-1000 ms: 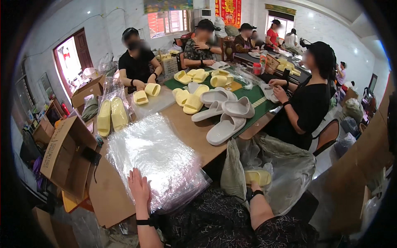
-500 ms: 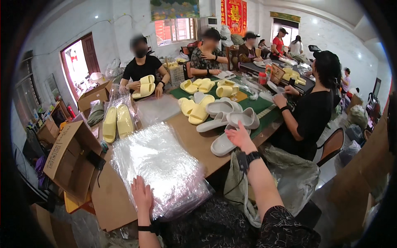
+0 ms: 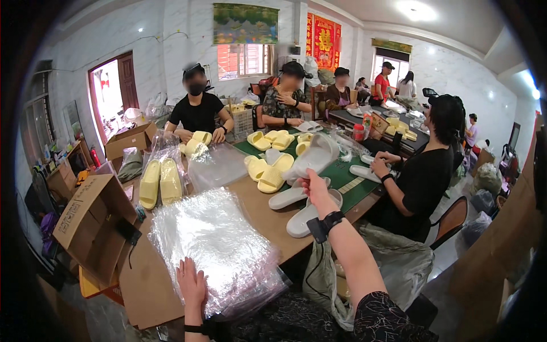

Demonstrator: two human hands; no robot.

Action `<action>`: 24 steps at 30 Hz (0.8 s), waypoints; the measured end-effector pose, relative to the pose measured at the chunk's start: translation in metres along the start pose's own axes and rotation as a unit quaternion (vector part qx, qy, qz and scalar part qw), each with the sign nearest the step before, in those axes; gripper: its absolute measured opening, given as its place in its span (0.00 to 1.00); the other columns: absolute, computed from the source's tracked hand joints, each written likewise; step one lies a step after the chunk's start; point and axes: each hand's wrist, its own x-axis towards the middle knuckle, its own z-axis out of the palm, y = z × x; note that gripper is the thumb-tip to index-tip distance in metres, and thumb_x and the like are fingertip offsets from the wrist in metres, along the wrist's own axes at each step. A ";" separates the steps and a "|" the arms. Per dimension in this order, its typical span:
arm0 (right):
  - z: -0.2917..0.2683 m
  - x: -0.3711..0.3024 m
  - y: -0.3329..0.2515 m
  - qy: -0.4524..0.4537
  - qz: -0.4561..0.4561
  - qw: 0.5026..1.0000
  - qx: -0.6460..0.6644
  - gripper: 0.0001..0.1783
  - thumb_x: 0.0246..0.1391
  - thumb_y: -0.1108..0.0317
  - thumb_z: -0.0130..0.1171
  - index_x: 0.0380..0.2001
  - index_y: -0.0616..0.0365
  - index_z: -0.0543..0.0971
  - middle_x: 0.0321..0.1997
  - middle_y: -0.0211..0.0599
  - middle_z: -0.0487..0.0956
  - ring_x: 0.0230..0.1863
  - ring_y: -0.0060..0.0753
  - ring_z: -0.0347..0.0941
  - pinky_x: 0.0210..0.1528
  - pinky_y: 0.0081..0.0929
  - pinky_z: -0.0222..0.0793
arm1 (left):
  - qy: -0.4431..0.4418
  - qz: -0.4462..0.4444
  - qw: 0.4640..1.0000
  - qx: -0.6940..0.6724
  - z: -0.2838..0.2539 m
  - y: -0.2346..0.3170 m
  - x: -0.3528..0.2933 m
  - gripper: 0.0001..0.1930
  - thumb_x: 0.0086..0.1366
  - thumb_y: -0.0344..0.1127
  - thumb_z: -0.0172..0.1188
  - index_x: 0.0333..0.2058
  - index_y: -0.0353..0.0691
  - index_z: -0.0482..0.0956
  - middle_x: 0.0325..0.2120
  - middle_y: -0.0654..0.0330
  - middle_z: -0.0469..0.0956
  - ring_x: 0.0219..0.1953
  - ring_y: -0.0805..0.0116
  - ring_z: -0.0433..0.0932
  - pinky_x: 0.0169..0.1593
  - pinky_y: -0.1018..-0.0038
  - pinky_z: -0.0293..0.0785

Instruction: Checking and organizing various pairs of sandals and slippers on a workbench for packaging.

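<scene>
My right hand (image 3: 311, 185) is raised over the table and grips a white slipper (image 3: 315, 157) by its heel, holding it in the air. My left hand (image 3: 191, 283) lies flat with fingers spread on the near edge of a stack of clear plastic bags (image 3: 211, 245). Two more white slippers (image 3: 299, 208) lie on the table just below the lifted one. A pair of yellow slippers (image 3: 159, 181) in a clear bag lies at the far left of the stack.
Several yellow slippers (image 3: 272, 171) lie on a green mat (image 3: 342, 174). An open cardboard box (image 3: 94, 225) stands at the left. A large grey sack (image 3: 393, 265) sits at my right. People sit around the table; one in black (image 3: 424, 176) is close on the right.
My right hand rose from the sack to the table, took hold of a white slipper and lifted it. My left hand stayed on the bag stack.
</scene>
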 end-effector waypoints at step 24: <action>0.080 -0.146 0.126 -0.350 0.167 0.864 -0.323 0.23 0.62 0.47 0.54 0.34 0.57 0.80 0.23 0.34 0.79 0.18 0.20 0.67 0.21 0.18 0.60 | 0.032 0.006 0.999 -0.018 -0.003 0.004 -0.002 0.25 0.64 0.43 0.56 0.55 0.32 0.72 0.58 0.41 0.70 0.66 0.37 0.60 0.70 0.47 0.47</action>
